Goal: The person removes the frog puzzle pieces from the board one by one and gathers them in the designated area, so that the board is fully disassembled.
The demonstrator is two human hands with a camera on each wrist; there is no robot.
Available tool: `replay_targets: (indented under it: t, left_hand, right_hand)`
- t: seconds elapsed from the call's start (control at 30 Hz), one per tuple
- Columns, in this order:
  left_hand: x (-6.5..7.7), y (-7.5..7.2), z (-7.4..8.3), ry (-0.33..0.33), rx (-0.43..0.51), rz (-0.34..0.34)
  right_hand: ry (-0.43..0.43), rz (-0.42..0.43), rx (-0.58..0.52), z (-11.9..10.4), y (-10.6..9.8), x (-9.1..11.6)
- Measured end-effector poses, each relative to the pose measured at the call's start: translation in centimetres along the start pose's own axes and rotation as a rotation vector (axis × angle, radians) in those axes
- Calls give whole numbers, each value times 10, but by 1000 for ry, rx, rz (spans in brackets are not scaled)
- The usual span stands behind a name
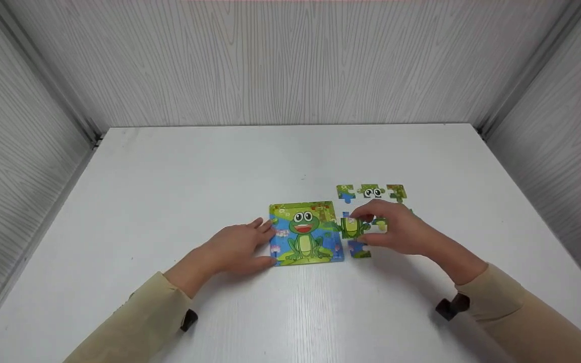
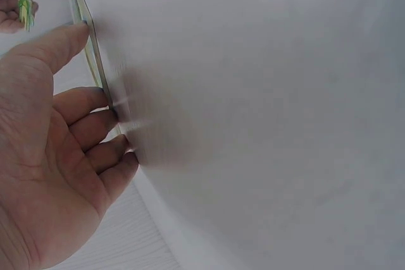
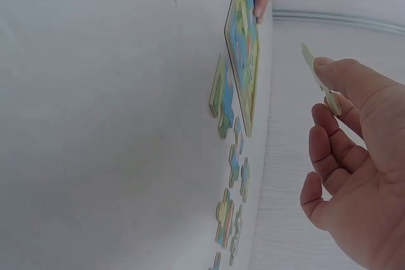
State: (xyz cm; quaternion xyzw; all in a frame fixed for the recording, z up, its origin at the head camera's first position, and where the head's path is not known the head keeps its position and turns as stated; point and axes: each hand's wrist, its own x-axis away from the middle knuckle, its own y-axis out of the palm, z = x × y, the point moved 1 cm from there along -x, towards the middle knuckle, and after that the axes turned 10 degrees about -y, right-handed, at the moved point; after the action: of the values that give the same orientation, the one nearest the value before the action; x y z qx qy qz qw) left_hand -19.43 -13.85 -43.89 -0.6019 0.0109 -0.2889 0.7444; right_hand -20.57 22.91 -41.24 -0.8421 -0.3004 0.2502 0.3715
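A square frog puzzle board [image 1: 315, 234] lies flat on the white table, showing a green frog on blue and green. At its left edge is my left hand [image 1: 237, 248], thumb and fingertips touching the side with the fingers loosely extended. My right hand [image 1: 399, 229] pinches a puzzle piece [image 1: 352, 228] with the frog's yellow-green belly on it, just right of the board. In the right wrist view this thin piece [image 3: 321, 82] is held between thumb and fingers, seen edge-on above the table. The right hand partly hides the loose pieces beneath it.
Several loose pieces lie right of the board, among them a corner piece [image 1: 345, 192], a piece with the frog's eyes [image 1: 372, 192], another corner piece [image 1: 397, 192] and a blue piece [image 1: 358, 249]. A wood-grained back wall [image 1: 290, 65] and side walls enclose the table.
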Motion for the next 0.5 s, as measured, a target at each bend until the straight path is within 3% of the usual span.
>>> replay_targets:
  t: [0.5]
  left_hand:
    - [-2, 2, -2, -21, -4, -7]
  right_hand:
    - [145, 11, -5, 23, -16, 42]
